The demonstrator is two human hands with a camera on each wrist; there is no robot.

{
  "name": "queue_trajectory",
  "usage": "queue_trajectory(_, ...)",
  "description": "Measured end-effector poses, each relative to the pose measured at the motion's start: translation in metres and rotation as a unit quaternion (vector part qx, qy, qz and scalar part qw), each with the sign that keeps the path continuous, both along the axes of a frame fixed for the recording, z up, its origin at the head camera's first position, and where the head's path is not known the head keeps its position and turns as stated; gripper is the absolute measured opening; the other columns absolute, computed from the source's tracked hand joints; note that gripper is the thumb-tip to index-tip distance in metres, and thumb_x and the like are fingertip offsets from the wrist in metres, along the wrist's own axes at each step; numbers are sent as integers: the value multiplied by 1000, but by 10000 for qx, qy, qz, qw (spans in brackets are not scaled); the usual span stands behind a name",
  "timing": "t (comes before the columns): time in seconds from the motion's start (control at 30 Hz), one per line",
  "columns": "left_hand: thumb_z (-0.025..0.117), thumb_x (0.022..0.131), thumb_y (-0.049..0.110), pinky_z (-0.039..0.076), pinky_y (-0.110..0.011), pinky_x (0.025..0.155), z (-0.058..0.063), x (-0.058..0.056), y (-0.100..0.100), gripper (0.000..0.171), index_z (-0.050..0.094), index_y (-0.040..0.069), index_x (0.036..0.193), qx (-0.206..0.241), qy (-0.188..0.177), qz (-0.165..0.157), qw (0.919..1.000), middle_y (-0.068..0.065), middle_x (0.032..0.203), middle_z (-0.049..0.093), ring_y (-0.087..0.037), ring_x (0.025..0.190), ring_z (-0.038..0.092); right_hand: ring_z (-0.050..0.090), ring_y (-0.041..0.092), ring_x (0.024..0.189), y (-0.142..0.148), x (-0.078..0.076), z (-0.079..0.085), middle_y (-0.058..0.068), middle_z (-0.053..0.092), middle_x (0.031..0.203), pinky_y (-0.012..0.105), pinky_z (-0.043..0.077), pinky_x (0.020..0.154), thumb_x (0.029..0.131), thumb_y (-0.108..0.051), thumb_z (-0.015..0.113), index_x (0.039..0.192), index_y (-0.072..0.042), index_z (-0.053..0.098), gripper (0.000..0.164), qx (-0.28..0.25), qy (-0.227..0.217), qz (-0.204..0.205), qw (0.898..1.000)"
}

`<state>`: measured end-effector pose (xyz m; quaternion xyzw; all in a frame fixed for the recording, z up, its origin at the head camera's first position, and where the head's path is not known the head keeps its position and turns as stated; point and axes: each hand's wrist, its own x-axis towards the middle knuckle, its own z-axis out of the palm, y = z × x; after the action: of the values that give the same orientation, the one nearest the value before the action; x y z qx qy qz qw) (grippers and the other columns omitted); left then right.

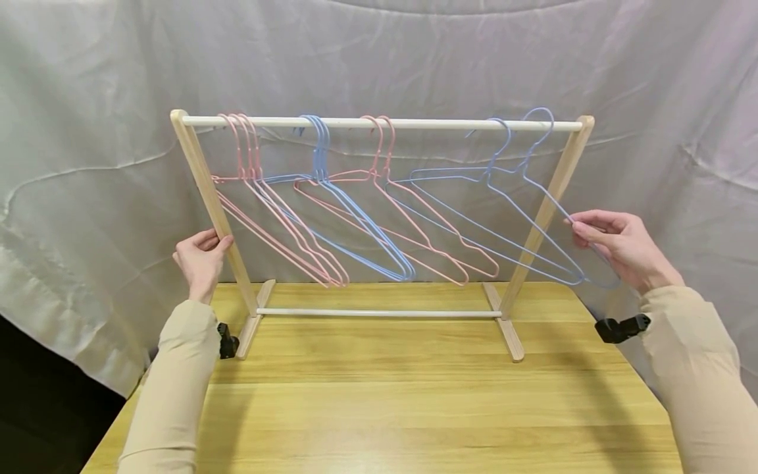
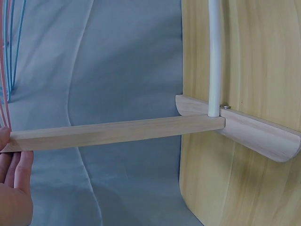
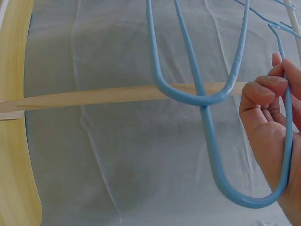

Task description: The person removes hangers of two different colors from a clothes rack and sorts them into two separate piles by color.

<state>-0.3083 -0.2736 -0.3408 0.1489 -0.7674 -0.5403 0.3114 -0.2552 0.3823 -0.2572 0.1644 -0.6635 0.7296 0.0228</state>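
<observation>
On the left side, my left hand [image 1: 200, 260] grips the wooden side post [image 1: 206, 183] of a clothes rack, thumb on one face and fingers on the other. The right hand [image 1: 622, 247] pinches the sloping arm of a blue wire hanger [image 1: 547, 195], the rightmost one. Its hook loops above the white top rail [image 1: 438, 124] near the right end. Just left of it hangs another blue hanger [image 1: 509, 196]. In the right wrist view the rounded end of the held hanger [image 3: 244, 202] curves below my fingers, with the other blue hanger's end [image 3: 188, 99] overlapping it.
Further left on the rail hang two pink hangers [image 1: 438, 227], a tight bunch of blue hangers [image 1: 370, 227] and a bunch of pink hangers [image 1: 296, 227]. The rack's feet [image 1: 510, 339] and lower white bar [image 1: 379, 313] stand on a wooden table [image 1: 379, 395]. Grey cloth [image 1: 379, 59] hangs behind.
</observation>
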Motion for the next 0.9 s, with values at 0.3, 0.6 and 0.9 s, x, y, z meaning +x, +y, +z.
queue_trajectory(0.3,77,89,18,19,-31,113,0,1,-1,37,72,0,120,39,-77,-88,9999,-11,106,69,-12,139,49,69,12,77,-3,4,-4,6,79,96,20,57,71,97,12,52,106,3,75,26,-791,209,0,9966)
queue_trajectory(0.6,77,89,18,20,-33,110,-1,0,-1,37,72,-1,120,-7,-32,-110,9999,-15,110,68,-11,140,46,70,15,72,-6,6,-5,9,80,95,21,57,68,95,14,53,104,6,74,25,-1216,472,-65,9914)
queue_trajectory(0.9,76,89,18,19,-30,114,-1,0,-1,37,71,0,121,79,-87,-108,9999,-16,112,68,-11,140,47,73,16,74,-6,11,-16,12,80,94,23,59,70,95,16,51,103,8,74,25,-1626,556,-56,9851)
